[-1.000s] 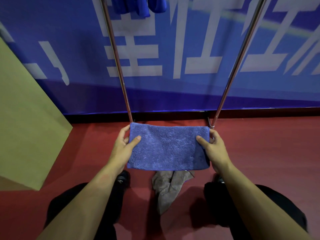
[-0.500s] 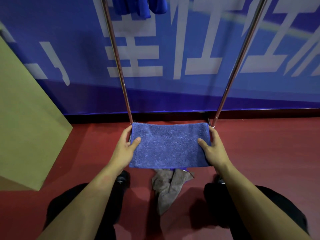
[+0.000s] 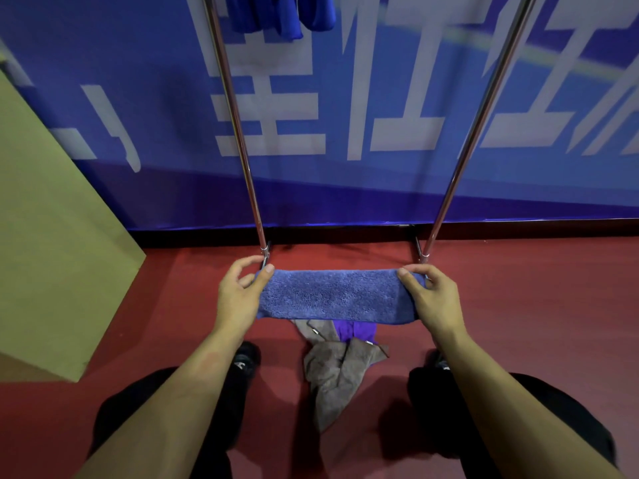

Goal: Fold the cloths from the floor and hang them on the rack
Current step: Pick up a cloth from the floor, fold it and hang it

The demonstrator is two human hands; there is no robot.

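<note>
From my head view, my left hand (image 3: 238, 299) and right hand (image 3: 432, 299) each pinch one end of the folded blue towel (image 3: 333, 295), held level above the red floor (image 3: 536, 305) before the rack's poles (image 3: 460, 160). Beneath it, a grey cloth (image 3: 333, 378) and a purple cloth (image 3: 356, 331) lie crumpled between my feet.

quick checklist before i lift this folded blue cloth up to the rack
1. Left hand pinches one end of the folded blue terry cloth: ok.
2. Right hand grips the other end: ok.
3. Cloth lies flat and even between the hands: ok.
4. Free space on the metal rack bar: cannot tell, the bar is out of view; a bright blue cloth already hangs at the top.
5. Floor cleared: not ok, a crumpled grey cloth and a purple cloth lie between the feet.
</note>
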